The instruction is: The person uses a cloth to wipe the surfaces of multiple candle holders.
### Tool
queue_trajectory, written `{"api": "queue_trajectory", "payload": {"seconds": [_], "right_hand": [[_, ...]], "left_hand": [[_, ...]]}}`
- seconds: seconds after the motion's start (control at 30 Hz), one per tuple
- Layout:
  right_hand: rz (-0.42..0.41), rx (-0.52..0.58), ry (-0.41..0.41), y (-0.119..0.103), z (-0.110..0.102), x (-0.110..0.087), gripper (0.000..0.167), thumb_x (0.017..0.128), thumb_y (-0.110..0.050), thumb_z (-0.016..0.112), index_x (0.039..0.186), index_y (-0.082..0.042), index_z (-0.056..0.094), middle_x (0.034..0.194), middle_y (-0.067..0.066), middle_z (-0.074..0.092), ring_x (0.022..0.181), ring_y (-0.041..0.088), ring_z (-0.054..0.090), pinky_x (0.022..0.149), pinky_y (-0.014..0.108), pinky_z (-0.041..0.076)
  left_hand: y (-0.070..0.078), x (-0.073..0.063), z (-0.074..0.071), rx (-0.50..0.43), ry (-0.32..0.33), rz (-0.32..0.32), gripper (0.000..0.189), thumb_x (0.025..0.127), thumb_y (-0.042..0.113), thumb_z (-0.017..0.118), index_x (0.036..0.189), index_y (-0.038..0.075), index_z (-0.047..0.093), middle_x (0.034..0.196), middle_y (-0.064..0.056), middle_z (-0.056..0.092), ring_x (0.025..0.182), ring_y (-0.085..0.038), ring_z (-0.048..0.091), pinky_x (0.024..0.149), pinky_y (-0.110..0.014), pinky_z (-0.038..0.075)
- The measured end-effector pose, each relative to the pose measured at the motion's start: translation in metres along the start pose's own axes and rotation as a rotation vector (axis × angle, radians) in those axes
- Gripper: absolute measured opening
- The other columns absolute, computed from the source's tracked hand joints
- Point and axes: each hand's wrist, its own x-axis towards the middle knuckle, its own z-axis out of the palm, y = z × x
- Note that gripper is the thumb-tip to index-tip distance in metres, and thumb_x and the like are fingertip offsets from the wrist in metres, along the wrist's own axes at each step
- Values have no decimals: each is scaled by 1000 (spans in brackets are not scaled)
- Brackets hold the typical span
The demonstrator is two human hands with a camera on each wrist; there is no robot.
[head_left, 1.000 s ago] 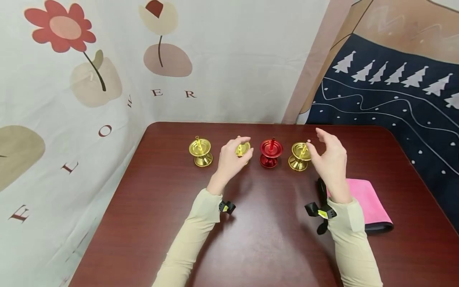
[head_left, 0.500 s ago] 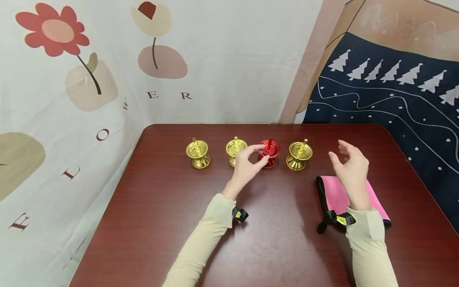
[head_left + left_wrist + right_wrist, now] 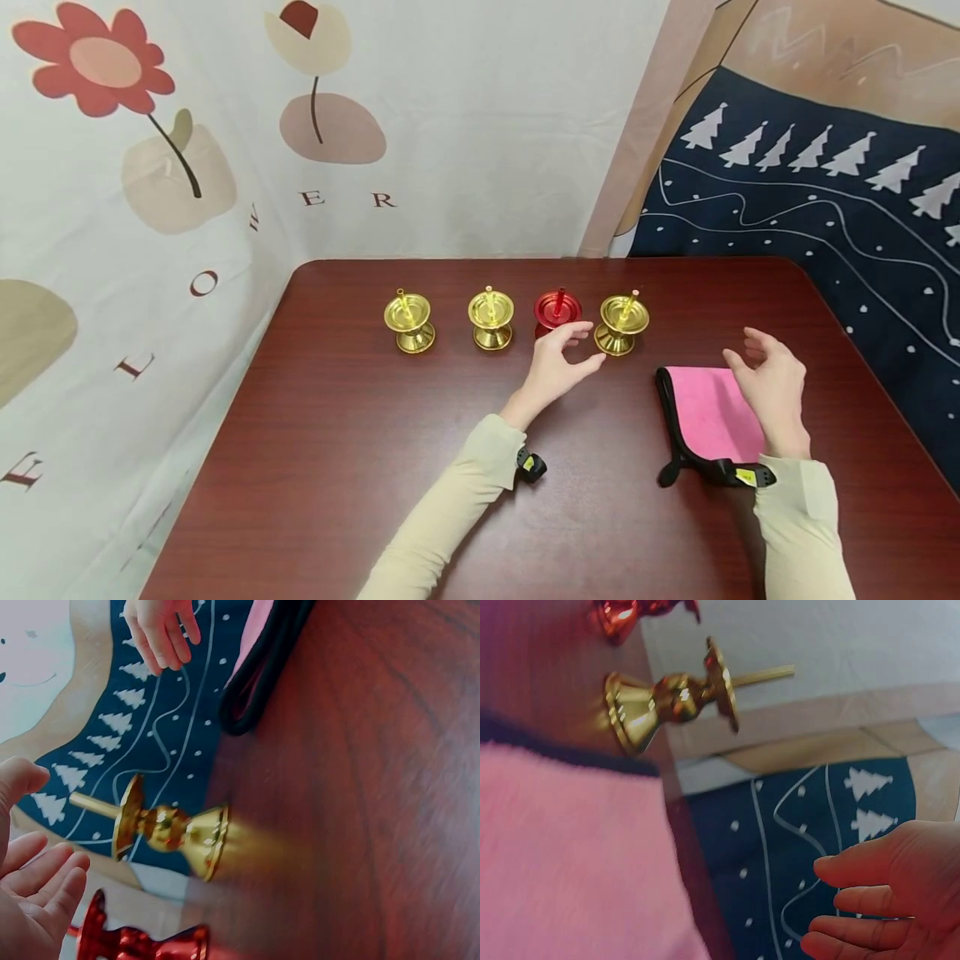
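Note:
Along the back of the table stand gold candle holders at the far left (image 3: 407,321), second (image 3: 491,317) and far right (image 3: 621,323), each with a thin upright stem on its dish. Between the last two golds is a red candle holder (image 3: 557,307), its base partly hidden by my left hand (image 3: 557,362). That hand hovers in front of the red and right gold holders, thumb and fingers apart, holding nothing. My right hand (image 3: 772,387) hangs over the right part of a folded pink cloth (image 3: 708,408) with black edging, fingers loosely bent and holding nothing.
The dark red-brown wooden table (image 3: 337,467) has its back edge close behind the holders. A white flower-print curtain (image 3: 480,125) rises behind and at the left. A dark blue tree-print cloth (image 3: 780,200) hangs at the right.
My left hand has moved right, from the second gold holder past the red one. My right hand has drawn away from the right gold holder, rightward and nearer, over the pink cloth.

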Motion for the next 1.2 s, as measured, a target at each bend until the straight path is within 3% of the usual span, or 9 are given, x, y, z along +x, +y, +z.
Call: {"api": "queue_trajectory", "payload": {"seconds": [0.07,0.17,0.23,0.43,0.8,1.03,1.2], "right_hand": [[12,-21,-20,8,0,-2,44,86,-7,64,125,9,51,112,33,58,100,43,57,75,30,48],[18,-46,-57,17,-1,-4,45,86,-6,63,124,13,49,110,37,55,100,48,54,82,54,42],[28,-59,-91,21,-3,-5,46,86,-6,63,125,14,47,112,38,53,101,50,51,84,58,39],[86,-96,-178,30,-4,-8,50,88,-8,61,127,16,43,115,39,49,102,51,50,85,59,41],[192,-143,-241,46,-8,-10,55,87,-15,62,127,16,42,113,38,51,100,50,48,84,59,38],[272,-181,-305,54,-10,-8,56,87,-17,63,127,17,42,110,38,52,96,50,49,80,58,41],[302,-212,-317,55,-8,-7,54,86,-18,63,122,18,45,113,39,51,97,50,48,80,57,41]], "left_hand": [[-2,-1,7,-4,-27,-14,46,71,5,78,111,-8,59,104,-21,65,94,-33,63,83,-38,51],[-5,-2,18,5,-64,-49,48,72,6,77,113,-10,58,107,-23,64,96,-35,62,83,-34,51],[-7,-2,25,19,-81,-77,50,73,7,77,115,-10,57,109,-23,63,98,-34,62,84,-30,50],[-12,2,44,82,-54,-148,50,74,9,76,116,-7,56,107,-21,64,98,-30,62,83,-27,49],[-26,13,66,76,125,-320,43,71,9,77,108,-3,60,100,-16,66,93,-27,61,77,-22,47],[-25,26,74,24,162,-441,42,71,8,78,108,-1,60,100,-13,67,94,-25,62,81,-24,47],[-28,32,80,58,169,-475,42,70,6,79,107,1,61,100,-11,68,95,-23,63,82,-25,48]]}}
